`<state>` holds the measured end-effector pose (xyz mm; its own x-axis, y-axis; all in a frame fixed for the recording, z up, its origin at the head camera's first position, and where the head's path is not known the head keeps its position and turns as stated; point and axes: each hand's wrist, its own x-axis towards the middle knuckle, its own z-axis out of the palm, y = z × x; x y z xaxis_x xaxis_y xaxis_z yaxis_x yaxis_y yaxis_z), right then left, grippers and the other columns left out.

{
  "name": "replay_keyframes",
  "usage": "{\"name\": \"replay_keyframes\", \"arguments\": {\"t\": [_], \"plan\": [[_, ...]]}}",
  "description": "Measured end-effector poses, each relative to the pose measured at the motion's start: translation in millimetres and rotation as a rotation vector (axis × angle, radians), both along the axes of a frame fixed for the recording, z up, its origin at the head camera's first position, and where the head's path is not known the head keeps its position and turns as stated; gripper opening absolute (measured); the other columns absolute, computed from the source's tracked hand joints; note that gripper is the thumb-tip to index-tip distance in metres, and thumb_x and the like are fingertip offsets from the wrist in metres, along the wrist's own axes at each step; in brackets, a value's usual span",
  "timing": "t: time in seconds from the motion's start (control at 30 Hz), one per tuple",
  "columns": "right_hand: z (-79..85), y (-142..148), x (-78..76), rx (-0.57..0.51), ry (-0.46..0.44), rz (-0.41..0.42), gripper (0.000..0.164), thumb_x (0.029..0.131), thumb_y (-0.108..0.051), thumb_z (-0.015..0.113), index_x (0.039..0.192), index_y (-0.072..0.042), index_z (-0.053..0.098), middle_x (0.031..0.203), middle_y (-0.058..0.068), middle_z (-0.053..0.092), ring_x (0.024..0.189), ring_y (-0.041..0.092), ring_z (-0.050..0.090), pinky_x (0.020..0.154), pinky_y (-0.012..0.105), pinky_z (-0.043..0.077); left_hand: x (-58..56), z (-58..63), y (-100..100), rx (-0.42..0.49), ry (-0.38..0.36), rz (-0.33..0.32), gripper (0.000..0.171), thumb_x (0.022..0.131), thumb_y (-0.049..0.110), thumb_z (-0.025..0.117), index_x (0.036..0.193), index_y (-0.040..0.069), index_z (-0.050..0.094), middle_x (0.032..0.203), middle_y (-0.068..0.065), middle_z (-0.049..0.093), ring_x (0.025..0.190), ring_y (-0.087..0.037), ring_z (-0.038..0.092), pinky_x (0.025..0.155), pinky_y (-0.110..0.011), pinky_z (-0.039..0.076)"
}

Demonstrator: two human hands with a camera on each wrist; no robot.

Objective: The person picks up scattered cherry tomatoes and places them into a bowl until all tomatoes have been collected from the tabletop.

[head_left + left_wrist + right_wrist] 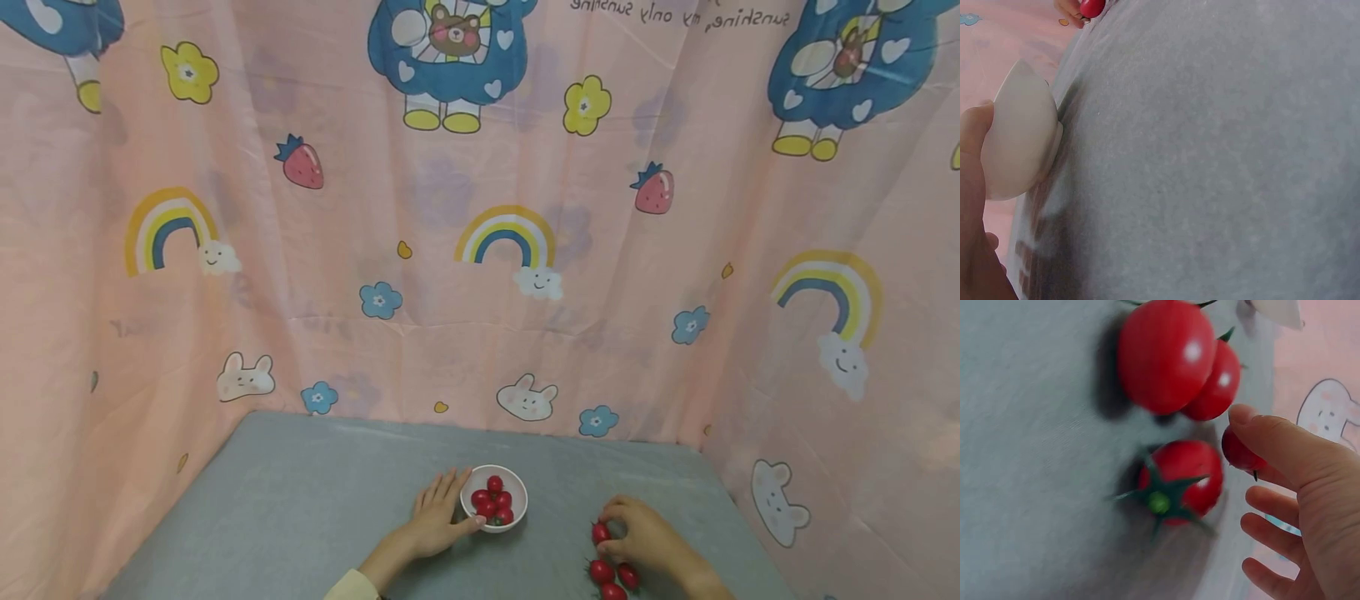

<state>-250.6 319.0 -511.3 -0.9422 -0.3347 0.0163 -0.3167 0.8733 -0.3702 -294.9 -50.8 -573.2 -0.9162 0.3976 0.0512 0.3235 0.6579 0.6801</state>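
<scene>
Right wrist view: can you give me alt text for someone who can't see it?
The right hand pinches a red tomato near three other tomatoes on a grey surface. One of those three shows its green, star-shaped stem cap; part of a white bowl appears at the top.

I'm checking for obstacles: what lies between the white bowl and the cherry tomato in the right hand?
In the head view, only bare grey tabletop shows between the white bowl and the cherry tomato pinched by the right hand.
</scene>
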Motion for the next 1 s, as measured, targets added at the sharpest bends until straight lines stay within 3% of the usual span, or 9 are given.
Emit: {"name": "replay_keyframes", "arguments": {"t": [0.3, 0.63, 1.0], "plan": [[15.0, -38, -12.2, -0.024, 0.019, -0.097, 0.037, 0.072, -0.040, 0.086, 0.098, -0.017, 0.074, 0.117, 0.003, 0.066, 0.114, 0.027, 0.060, 0.102, 0.055, 0.047, 0.7, -1.6, 0, -0.001, 0.018, 0.001, 0.085, 0.090, 0.065, 0.056, 0.158, 0.027, 0.022, 0.164, -0.018, 0.022, 0.152, -0.045, 0.014, 0.116, -0.071, 0.010], [29.8, -83, -31.2, -0.022, 0.092, 0.008, 0.037, 0.076, -0.040, 0.084, 0.103, -0.017, 0.075, 0.123, 0.008, 0.066, 0.118, 0.031, 0.060, 0.103, 0.056, 0.047, 1.2, -2.5, 0, 0.006, 0.031, -0.003, 0.087, 0.089, 0.067, 0.056, 0.158, 0.026, 0.023, 0.164, -0.018, 0.022, 0.152, -0.046, 0.014, 0.116, -0.071, 0.010], [36.8, -116, -39.2, -0.010, 0.151, 0.080, 0.035, 0.077, -0.036, 0.083, 0.103, -0.014, 0.075, 0.122, 0.009, 0.068, 0.115, 0.030, 0.062, 0.100, 0.054, 0.050, 8.8, 10.2, 0, -0.002, 0.026, -0.033, 0.087, 0.090, 0.065, 0.055, 0.158, 0.023, 0.021, 0.162, -0.024, 0.022, 0.149, -0.051, 0.015, 0.113, -0.075, 0.010]]}}
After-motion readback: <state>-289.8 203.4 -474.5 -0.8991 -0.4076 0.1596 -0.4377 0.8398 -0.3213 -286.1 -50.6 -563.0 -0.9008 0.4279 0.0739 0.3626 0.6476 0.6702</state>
